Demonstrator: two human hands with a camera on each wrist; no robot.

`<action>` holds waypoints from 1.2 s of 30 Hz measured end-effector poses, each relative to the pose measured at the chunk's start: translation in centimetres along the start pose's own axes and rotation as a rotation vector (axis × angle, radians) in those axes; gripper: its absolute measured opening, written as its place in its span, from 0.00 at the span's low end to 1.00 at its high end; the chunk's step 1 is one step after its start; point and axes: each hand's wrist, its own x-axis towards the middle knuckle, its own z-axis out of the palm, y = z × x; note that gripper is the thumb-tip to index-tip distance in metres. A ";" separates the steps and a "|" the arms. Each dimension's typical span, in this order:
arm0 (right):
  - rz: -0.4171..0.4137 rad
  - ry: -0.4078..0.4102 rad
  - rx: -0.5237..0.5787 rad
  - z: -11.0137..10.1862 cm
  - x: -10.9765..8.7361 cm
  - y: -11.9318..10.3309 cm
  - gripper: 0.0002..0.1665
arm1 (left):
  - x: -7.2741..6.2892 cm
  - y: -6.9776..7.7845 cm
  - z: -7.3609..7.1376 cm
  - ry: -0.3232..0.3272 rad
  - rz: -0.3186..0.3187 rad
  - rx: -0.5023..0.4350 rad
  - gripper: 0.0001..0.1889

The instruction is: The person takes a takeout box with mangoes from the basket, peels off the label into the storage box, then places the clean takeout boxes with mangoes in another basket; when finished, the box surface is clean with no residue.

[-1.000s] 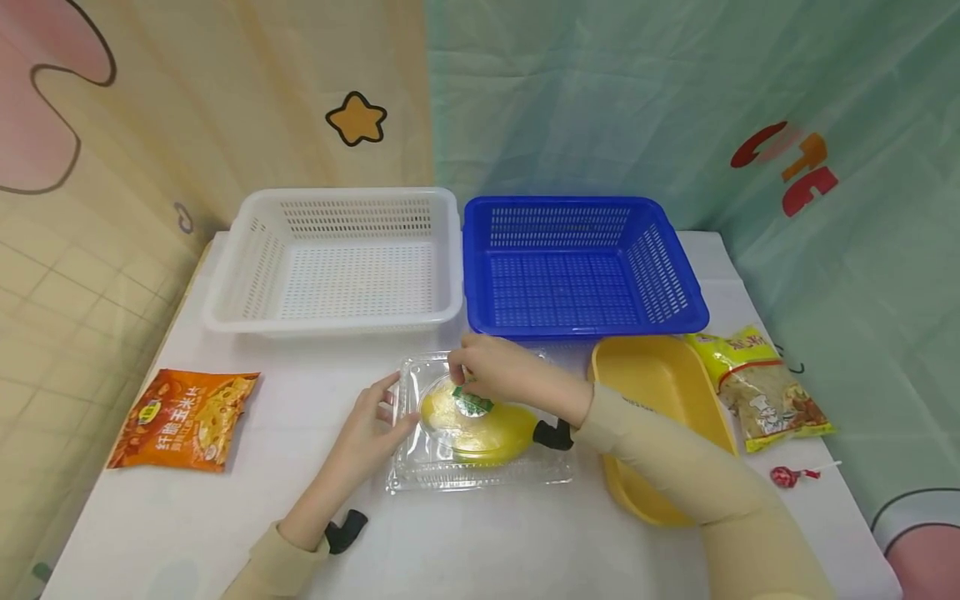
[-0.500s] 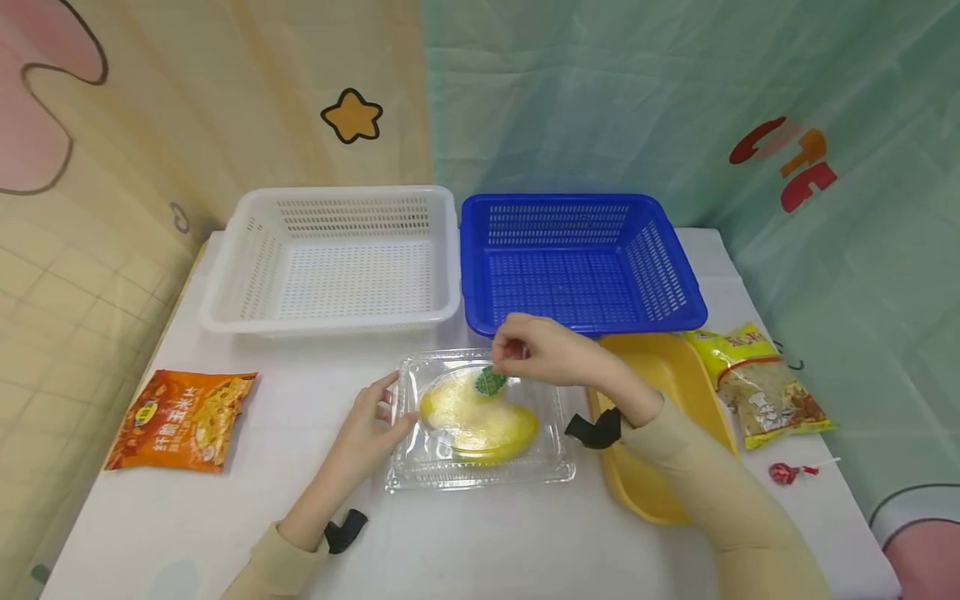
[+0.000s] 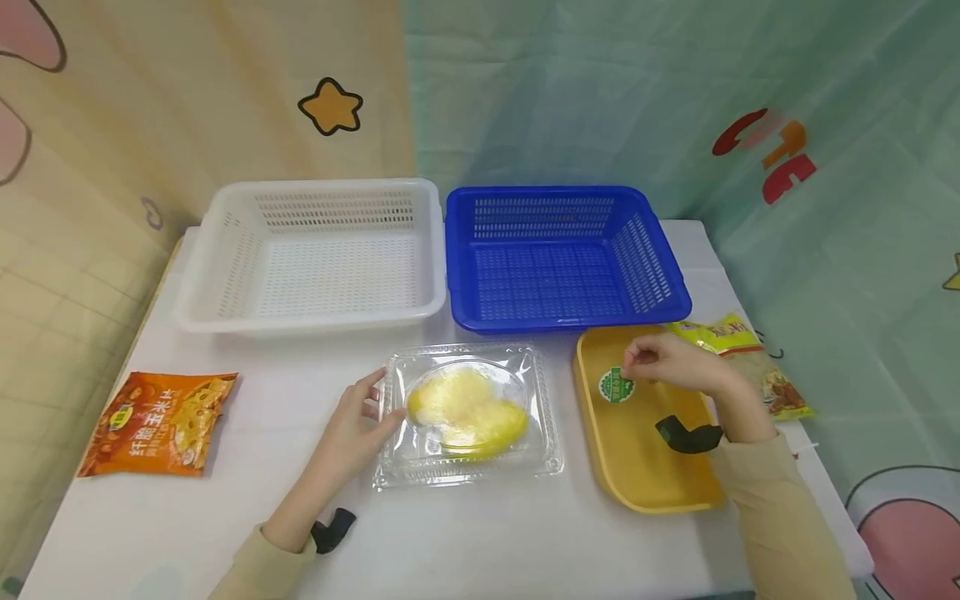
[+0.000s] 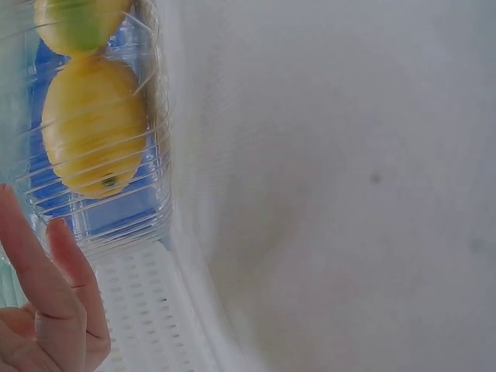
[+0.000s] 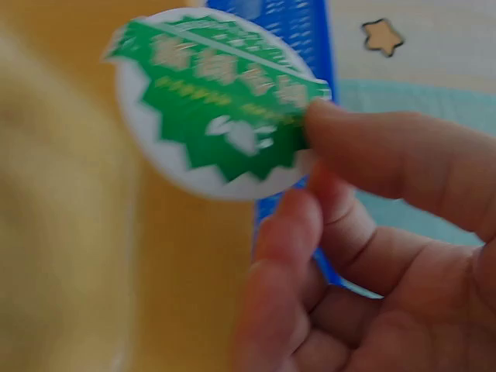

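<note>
A clear plastic clamshell box (image 3: 465,471) lies on the white table, with two yellow fruits (image 3: 480,429) inside. My left hand (image 3: 356,425) rests at its left edge, thumb over the rim and fingers extended along the side. In the left wrist view those fingers (image 4: 46,287) show beside the box's ridged wall. Between thumb and fingertips, my right hand (image 3: 667,362) pinches a round green-and-white sticker (image 5: 225,116) by its edge. That hand is held over the yellow tray (image 3: 637,467), with the sticker hanging above the tray's left part.
At the back, a white basket (image 3: 337,321) and a blue basket (image 3: 570,321) stand side by side. An orange snack bag (image 3: 157,425) lies on the left. A yellow-and-clear food packet (image 3: 783,387) is at the right, partly behind my right arm.
My right hand has moved right from above the box to over the yellow tray, carrying the sticker off the lid. The left hand has stayed at the box's left edge.
</note>
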 end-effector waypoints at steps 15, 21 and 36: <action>0.100 0.052 -0.216 2.7 1.8 2.5 0.06 | 0.1 -0.1 0.3 -0.012 -0.019 -0.017 0.38; 0.055 0.048 -0.180 1.8 1.2 3.3 0.12 | 0.0 0.0 0.0 -0.004 -0.015 -0.012 0.38; 0.073 0.458 0.105 -5.3 -1.6 2.2 0.32 | 0.0 0.0 0.1 0.004 -0.011 -0.004 0.38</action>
